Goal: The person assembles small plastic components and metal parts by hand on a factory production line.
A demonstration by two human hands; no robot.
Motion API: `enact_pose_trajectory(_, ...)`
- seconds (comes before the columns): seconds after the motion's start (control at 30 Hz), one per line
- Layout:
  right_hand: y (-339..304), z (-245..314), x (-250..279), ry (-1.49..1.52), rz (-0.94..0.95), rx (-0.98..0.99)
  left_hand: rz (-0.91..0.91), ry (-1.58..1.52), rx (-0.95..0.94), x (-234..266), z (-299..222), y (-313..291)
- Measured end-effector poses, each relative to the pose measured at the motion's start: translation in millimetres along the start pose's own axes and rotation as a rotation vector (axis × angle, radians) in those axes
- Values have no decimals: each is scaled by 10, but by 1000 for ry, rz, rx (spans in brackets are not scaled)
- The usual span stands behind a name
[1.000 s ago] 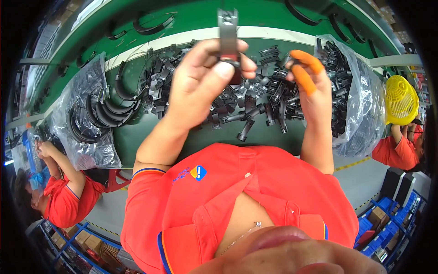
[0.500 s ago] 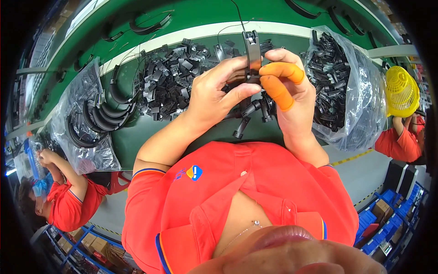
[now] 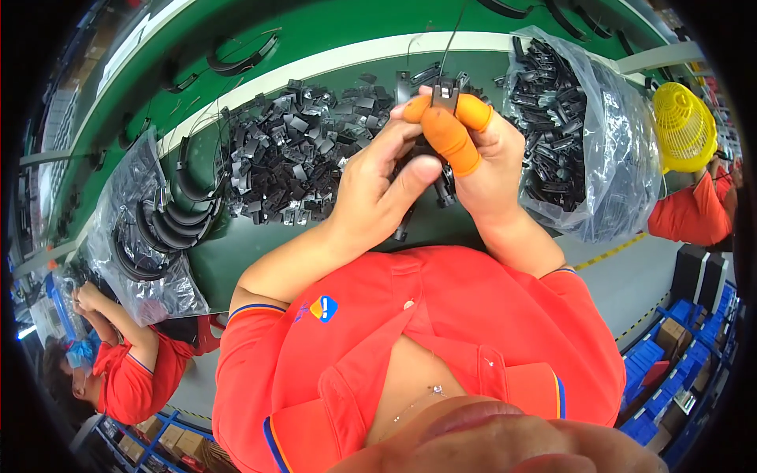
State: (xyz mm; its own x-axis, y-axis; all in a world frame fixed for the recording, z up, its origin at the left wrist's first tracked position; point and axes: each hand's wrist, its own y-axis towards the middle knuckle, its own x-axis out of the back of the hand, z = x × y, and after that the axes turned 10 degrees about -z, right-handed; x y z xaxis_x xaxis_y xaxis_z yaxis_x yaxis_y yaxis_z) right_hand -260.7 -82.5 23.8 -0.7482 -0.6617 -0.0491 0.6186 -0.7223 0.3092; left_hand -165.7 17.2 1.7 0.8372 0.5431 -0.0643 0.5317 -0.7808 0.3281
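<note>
Held upright in front of me is a black headphone headband [image 3: 445, 94], seen end-on, with a thin wire rising from it. My right hand [image 3: 493, 162] pinches its near end. Orange finger cots cover the thumb and index finger of that hand, and the thumb presses on the front of the part. Against its left side is my left hand [image 3: 371, 177], fingers curled behind and partly hidden. Beneath my hands lie a few black jointed pieces [image 3: 443, 189], mostly covered. A pile of small black plastic covers [image 3: 292, 150] spreads beside my left hand.
Right of my hands, a clear plastic bag [image 3: 623, 165] holds many black parts [image 3: 552, 118]. Curved black headbands [image 3: 177, 221] rest on another plastic bag [image 3: 118, 236] at left. More headbands [image 3: 244, 59] lie on the green surface beyond. A yellow basket [image 3: 684, 126] and two co-workers flank the table.
The headband has tipped so its end faces me, and its body is now mostly hidden. My right thumb has moved onto its front. The whole view has shifted slightly.
</note>
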Motion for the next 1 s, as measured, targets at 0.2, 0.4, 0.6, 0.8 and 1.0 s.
enact_pose_trajectory(0.2, 35, 43, -16, -33, -88, -62, 30, -255, 135, -90, 9, 43)
enact_pose_trajectory(0.4, -15, 44, 26, -37, -47, -31, 15, -396, 165, -140, 5, 10)
enact_pose_trajectory(0.6, -108, 67, 23, 13, -103, -80, 61, -281, 110, -124, 76, -7)
enact_pose_trajectory(0.8, -146, 113, 2, 73, -101, -213, 21, -251, 160, -118, 103, -57)
enact_pose_trajectory(1.0, -142, 21, 29, 109, -98, -158, 9, -196, 83, -146, 198, -37)
